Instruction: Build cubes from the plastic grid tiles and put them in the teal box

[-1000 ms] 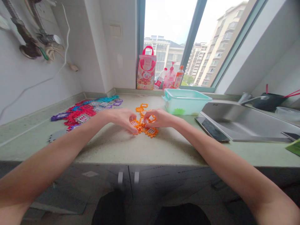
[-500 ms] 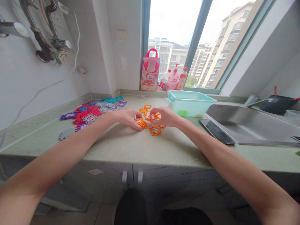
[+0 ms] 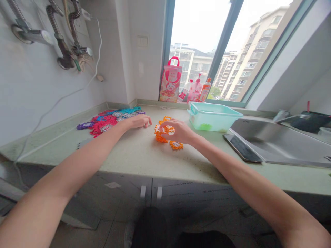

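Observation:
My right hand (image 3: 181,131) is curled round orange interlocking plastic tiles (image 3: 160,130), gripping them a little above the counter. One orange tile (image 3: 176,145) with a pale printed centre lies flat just below that hand, and another orange tile (image 3: 165,119) shows behind it. To the left, my left hand (image 3: 141,121) holds nothing, its fingers loosely bent and apart. It is beside a heap of interlocking tiles, with red tiles (image 3: 104,124), turquoise tiles (image 3: 130,111) and a purple tile (image 3: 85,125) showing. My left forearm covers part of the heap.
A mint-green plastic tub (image 3: 216,119) with something green inside stands behind my right hand. A phone (image 3: 242,148) lies by the steel sink (image 3: 287,144). A pink bag (image 3: 170,82) and several bottles (image 3: 195,90) line the window sill. A white cable (image 3: 60,100) hangs at left.
My left hand has let go of an orange tile and moved left, away from the orange pieces. My right hand still holds orange tiles. The view has shifted slightly left.

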Demonstrator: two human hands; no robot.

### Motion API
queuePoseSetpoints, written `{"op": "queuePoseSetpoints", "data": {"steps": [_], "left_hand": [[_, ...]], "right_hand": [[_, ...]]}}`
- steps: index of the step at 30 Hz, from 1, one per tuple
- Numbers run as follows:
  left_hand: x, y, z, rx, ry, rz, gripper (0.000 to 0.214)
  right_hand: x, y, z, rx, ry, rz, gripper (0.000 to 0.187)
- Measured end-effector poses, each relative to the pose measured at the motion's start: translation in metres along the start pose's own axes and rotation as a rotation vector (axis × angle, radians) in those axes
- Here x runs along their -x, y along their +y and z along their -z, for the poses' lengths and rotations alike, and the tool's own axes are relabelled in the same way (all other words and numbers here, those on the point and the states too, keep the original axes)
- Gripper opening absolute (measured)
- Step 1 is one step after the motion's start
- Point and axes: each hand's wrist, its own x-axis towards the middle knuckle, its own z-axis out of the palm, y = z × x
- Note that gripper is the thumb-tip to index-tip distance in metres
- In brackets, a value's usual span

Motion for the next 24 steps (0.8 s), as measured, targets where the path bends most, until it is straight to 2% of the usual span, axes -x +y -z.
{"op": "queuePoseSetpoints", "data": {"steps": [3,7,9,11,15,17,20,24], "left_hand": [[-0.004,-0.006,-0.008,-0.112,0.120,-0.042,0.038],[-0.001,-0.004,-0.018,-0.180,0.219,-0.035,0.043],[0.001,-0.001,-0.023,-0.241,0.265,-0.057,0.043],[0.002,0.002,-0.029,-0.320,0.294,-0.131,0.043],[-0.008,0.011,-0.040,-0.403,0.258,-0.312,0.046],[-0.018,0.012,-0.042,-0.419,0.211,-0.350,0.049],[-0.031,0.008,-0.043,-0.432,0.144,-0.306,0.051],[-0.034,0.001,-0.042,-0.388,0.195,-0.253,0.051]], "right_hand": [[0.002,0.003,-0.002,-0.058,-0.066,0.033,0.021],[0.006,0.014,0.011,-0.108,0.069,0.007,0.036],[0.010,0.026,0.021,-0.078,0.145,-0.038,0.036],[0.015,0.041,0.028,0.006,0.134,-0.095,0.030],[0.025,0.069,0.030,0.135,-0.030,-0.218,0.024],[0.027,0.078,0.026,0.127,-0.052,-0.262,0.026],[0.025,0.086,0.018,0.070,-0.065,-0.307,0.026],[0.024,0.090,0.011,0.029,-0.112,-0.439,0.031]]}}
